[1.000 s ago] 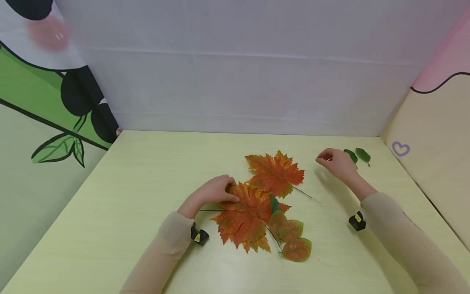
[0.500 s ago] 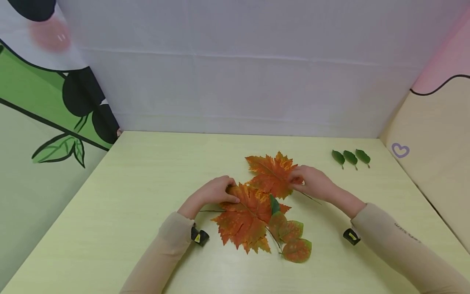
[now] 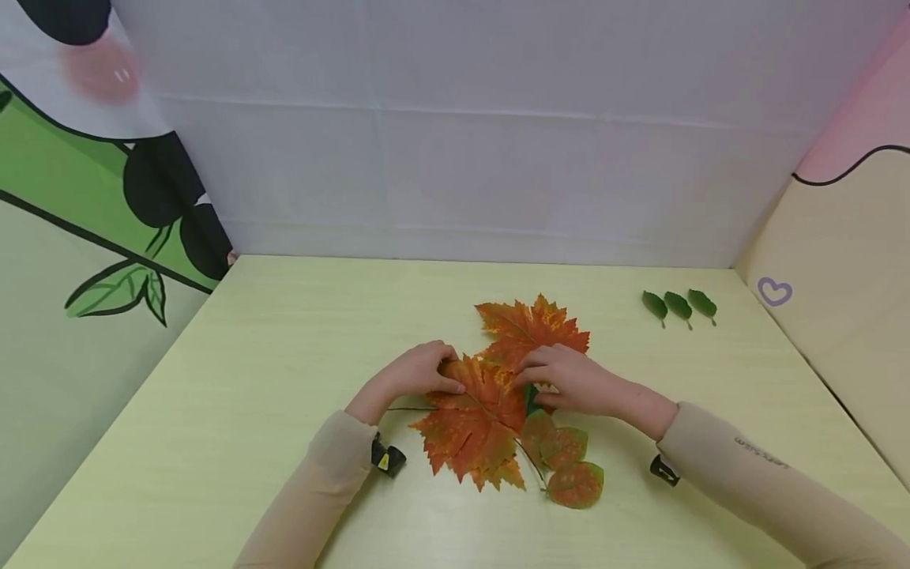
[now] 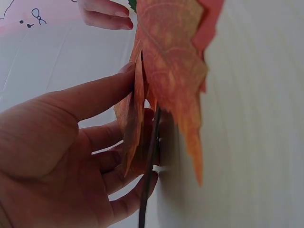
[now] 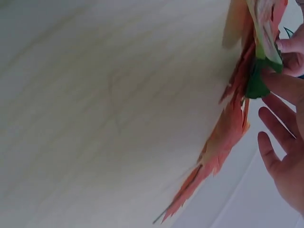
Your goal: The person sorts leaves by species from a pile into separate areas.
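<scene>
My left hand (image 3: 414,371) holds the upper left edge of the nearer orange maple leaf (image 3: 472,427) between thumb and fingers. The left wrist view shows the thumb on the front of this maple leaf (image 4: 171,52), fingers behind. A second orange maple leaf (image 3: 522,325) lies just beyond, overlapping it. My right hand (image 3: 576,381) is over the spot where the two meet, fingers spread and apart from the thumb. Its thumb touches a dark green leaf (image 5: 259,80) tucked among them. Beside these lies a sprig of rounded green-orange leaves (image 3: 577,484).
Three small green leaves (image 3: 678,305) lie in a row at the table's back right. The pale wooden table (image 3: 284,340) meets a whitish cloth wall (image 3: 455,174) behind. Printed panels stand at both sides.
My right hand has set down a small green leaf beside the other two, then moved left and nearer across the far maple leaf to the dark green leaf. The left hand stays in place.
</scene>
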Tool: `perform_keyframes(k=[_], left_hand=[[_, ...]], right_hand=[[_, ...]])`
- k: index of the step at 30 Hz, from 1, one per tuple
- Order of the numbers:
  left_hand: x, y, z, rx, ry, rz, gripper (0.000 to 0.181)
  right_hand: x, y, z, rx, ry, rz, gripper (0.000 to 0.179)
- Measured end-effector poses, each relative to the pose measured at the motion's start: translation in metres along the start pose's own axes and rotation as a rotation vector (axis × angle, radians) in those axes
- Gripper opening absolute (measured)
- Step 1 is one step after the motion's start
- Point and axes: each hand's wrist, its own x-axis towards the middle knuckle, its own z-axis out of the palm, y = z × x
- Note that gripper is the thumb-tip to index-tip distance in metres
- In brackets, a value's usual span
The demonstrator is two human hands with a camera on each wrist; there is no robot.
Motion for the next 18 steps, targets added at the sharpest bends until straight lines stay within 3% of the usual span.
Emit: perform_keyframes(k=[8, 13, 18], left_hand=[[0.0, -0.002, 0.001, 0.005, 0.005, 0.011, 0.035], [0.0, -0.001, 0.002, 0.012, 0.006, 0.001, 0.036], [0.001, -0.001, 0.001, 0.009, 0.005, -0.005, 0.037]], right_hand=[[0.007, -0.005, 0.012, -0.087, 0.008, -0.014, 0.026], [0.008, -0.003, 0.015, -0.082, 0.037, -0.009, 0.016], [0.009, -0.004, 0.013, -0.028, 0.065, 0.05, 0.01]])
